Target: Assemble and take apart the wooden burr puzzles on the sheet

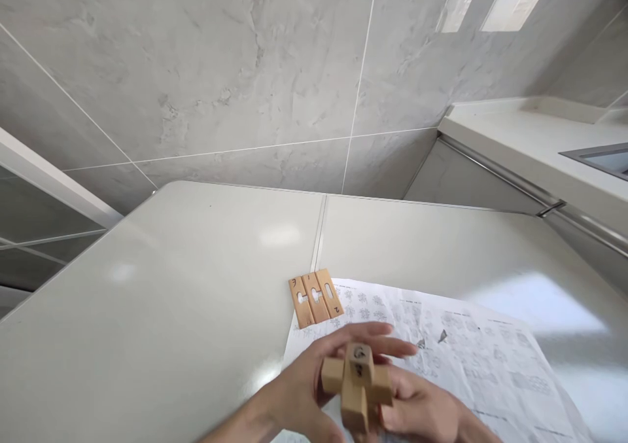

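Observation:
A wooden burr puzzle [357,387] of crossed square bars, with dark marks on its top end, is held low in the view, above a printed sheet. My right hand [424,407] grips it from the right, thumb against its lower side. Around its left side is my left hand [299,390], fingers stretched out behind the puzzle and thumb spread apart below. Whether the left palm touches the wood, I cannot tell. Beyond the hands lie three flat wooden pieces [316,299] side by side, slotted and marked with numbers.
The printed paper sheet [471,358], full of small diagrams, lies creased on the glossy white table [161,286]. A seam [320,230] crosses the tabletop. Grey tiled wall [245,70] stands behind, and a white counter [530,142] is at the right.

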A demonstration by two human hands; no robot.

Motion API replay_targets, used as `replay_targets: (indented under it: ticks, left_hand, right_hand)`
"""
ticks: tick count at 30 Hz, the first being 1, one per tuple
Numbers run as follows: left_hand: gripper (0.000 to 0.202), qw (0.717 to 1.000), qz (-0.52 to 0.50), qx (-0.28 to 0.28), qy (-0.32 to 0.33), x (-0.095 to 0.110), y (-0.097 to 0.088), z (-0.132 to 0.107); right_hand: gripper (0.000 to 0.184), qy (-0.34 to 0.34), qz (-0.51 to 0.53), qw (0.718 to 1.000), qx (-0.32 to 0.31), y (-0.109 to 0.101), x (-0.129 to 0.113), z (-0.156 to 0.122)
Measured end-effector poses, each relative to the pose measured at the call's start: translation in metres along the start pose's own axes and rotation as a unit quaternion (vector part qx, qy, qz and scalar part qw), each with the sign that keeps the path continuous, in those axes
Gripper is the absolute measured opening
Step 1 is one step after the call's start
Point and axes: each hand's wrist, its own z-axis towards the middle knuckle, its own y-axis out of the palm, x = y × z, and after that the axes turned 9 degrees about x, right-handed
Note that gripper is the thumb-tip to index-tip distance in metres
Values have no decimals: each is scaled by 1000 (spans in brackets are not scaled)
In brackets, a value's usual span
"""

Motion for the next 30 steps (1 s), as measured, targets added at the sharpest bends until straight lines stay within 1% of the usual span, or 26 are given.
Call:
replay_targets:
  ticks: [2,3,5,7,9,13,18,20,22,24,26,30]
  left_hand:
    - [115,996,14,77,31,-5,0,-1]
    - [112,993,19,107,39,-8,0,-2]
    - [95,989,17,146,32,-9,2,-2]
    - [79,987,13,162,17,-7,4,0]
    - [73,986,13,167,6,-5,5,1]
    - [76,987,1,158,-4,-3,3,2]
    - [76,990,-8,140,-24,-4,0,2]
    - [76,987,14,158,-22,-4,0,2]
    - [77,980,52,190,-2,-4,-1,2]
    - [78,975,72,208,17,-5,-2,2]
    - [81,976,79,200,22,-6,-3,2]
    - [88,984,65,161,28,-8,-7,3]
  right_hand:
    - [48,-39,41,998,24,1,-10,5]
    - [44,-56,50,997,27,0,-15,6]
    - [38,-71,47,996,28,-2,-22,7]
    - [37,-75,46,996,30,-5,-25,6]
    - [37,-70,52,996,27,-7,-24,5]
    - [40,-64,67,996,14,-10,-19,5]
    - [42,-61,46,997,14,-10,-19,7]
    - [43,-70,43,996,29,-11,-20,7]
    - [43,-81,34,995,55,-11,-20,8]
    - [43,-86,24,993,74,-13,-19,7]
    - [44,-77,28,994,65,-15,-17,7]
    - [46,-57,57,997,21,-20,-12,7]
